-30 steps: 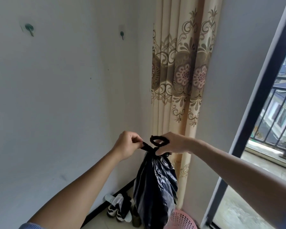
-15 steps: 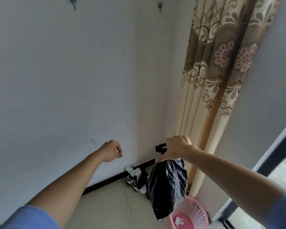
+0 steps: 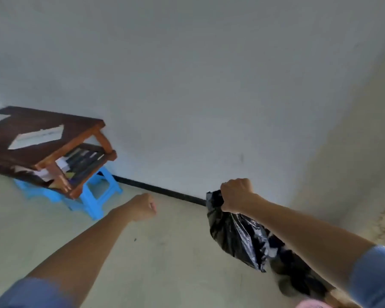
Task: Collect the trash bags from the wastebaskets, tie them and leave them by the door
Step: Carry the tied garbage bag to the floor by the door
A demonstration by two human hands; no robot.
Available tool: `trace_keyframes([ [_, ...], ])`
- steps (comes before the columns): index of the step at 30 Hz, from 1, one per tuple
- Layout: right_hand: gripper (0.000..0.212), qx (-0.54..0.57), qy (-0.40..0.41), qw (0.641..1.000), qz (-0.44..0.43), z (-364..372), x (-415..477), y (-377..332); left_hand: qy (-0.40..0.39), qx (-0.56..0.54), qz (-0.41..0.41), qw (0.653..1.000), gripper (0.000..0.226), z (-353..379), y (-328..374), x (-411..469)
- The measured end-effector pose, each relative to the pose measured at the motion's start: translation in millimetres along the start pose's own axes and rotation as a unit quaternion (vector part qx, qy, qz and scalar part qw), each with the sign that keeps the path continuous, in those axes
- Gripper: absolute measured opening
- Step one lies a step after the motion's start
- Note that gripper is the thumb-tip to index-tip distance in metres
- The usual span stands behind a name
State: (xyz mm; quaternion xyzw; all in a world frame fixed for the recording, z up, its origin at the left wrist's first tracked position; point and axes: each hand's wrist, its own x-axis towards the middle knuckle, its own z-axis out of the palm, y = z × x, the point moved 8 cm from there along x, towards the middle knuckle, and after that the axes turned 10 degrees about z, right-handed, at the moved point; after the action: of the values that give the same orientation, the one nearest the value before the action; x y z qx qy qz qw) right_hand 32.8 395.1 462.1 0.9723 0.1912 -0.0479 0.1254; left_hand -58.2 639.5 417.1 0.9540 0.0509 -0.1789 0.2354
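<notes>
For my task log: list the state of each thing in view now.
Trash bag: hanging, neck bunched.
Right hand: grips the bag's neck.
Left hand: curled, holding nothing.
Wooden table: standing, papers on top.
Blue stool: upright on the floor.

Soft, even daylight (no hard shadows); motion blur smears everything, and wide-angle distortion bends the edges.

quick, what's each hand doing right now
left hand: closed in a fist, holding nothing
right hand: gripping the top of the trash bag
</notes>
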Motion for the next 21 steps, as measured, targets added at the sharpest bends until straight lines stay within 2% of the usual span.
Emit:
trace_keyframes([
  [6, 0.022, -0.034, 0.098, 0.988, -0.115, -64.5, 43.2, -187.9, 0.077, -0.021, -0.088, 0.993, 0.003, -71.2, -150.2, -84.9],
  [10, 0.033, -0.046, 0.165, 0.965, -0.2, -116.8, 52.4, -321.6, 0.134, -0.002, -0.151, 0.979, 0.02, -118.6, -246.0, -152.1],
  [15, 0.04, -0.01, 0.168, 0.937, -0.305, -156.2, 49.6, -485.3, 0.18, 0.043, -0.268, 0.945, 0.024, -148.1, -361.7, -245.4],
  [18, 0.039, 0.023, 0.175, 0.908, -0.38, -177.5, 42.7, -583.3, 0.204, 0.072, -0.321, 0.922, 0.022, -157.0, -422.9, -295.6],
  [21, 0.038, -0.008, 0.217, 0.86, -0.462, -189.3, 33.8, -685.9, 0.216, 0.107, -0.38, 0.893, 0.025, -165.8, -484.6, -337.1],
])
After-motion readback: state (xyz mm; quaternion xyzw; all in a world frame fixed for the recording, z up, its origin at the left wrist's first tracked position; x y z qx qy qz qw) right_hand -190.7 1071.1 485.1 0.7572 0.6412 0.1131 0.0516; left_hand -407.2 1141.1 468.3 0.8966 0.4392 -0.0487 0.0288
